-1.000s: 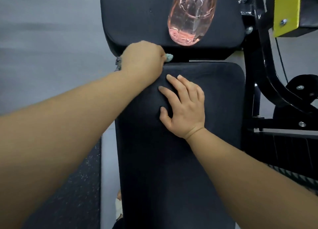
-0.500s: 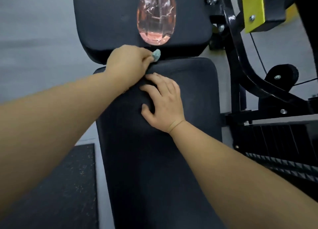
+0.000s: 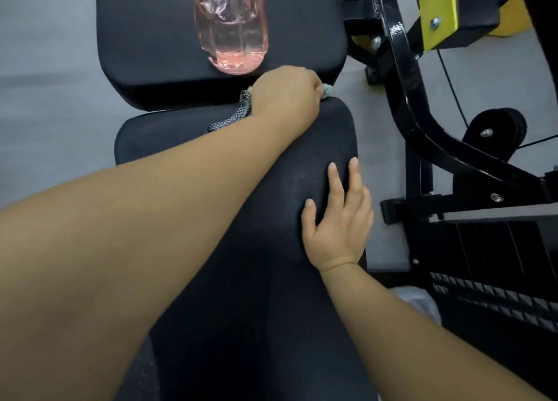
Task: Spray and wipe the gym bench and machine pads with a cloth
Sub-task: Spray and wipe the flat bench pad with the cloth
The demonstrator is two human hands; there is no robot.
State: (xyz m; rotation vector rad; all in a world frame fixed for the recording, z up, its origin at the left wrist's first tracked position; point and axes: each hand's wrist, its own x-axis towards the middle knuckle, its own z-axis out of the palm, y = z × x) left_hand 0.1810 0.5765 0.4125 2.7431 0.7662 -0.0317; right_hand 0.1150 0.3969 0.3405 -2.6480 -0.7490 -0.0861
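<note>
The long pad (image 3: 241,295) of the bench is nearest to the camera and runs from 6 o'clock toward 12. The right hand (image 3: 338,219) lies flat on its edge at 3 o'clock. Its fingers (image 3: 335,183) are straight, a little spread, and hold nothing; I judge that it only steadies the body. Further on, the left arm crosses the pad. The left hand (image 3: 283,97) sits at the far end of the pad, toward 1 o'clock, just at the gap before the upper pad (image 3: 145,44). Its fingers are curled tight round the cloth (image 3: 234,118). A grey patterned tail comes out at the 9 o'clock side of the fist, and a small pale green corner shows at the 3 o'clock side.

The step in hand seems to be wiping the far edge of the long pad. To do it well, the cloth should be pressed down and drawn along the whole rim and into the gap. A bunched cloth touches only a narrow strip, so opening it out would help.

At 12 o'clock the pink spray bottle (image 3: 232,29) lies on its side on the upper pad, with its base near the fist. It may be knocked when this pad is wiped, so it should be lifted first. At 2 o'clock the black machine frame (image 3: 404,99), with a yellow plate (image 3: 434,14), stands just beside the bench and leaves little room on that side.
</note>
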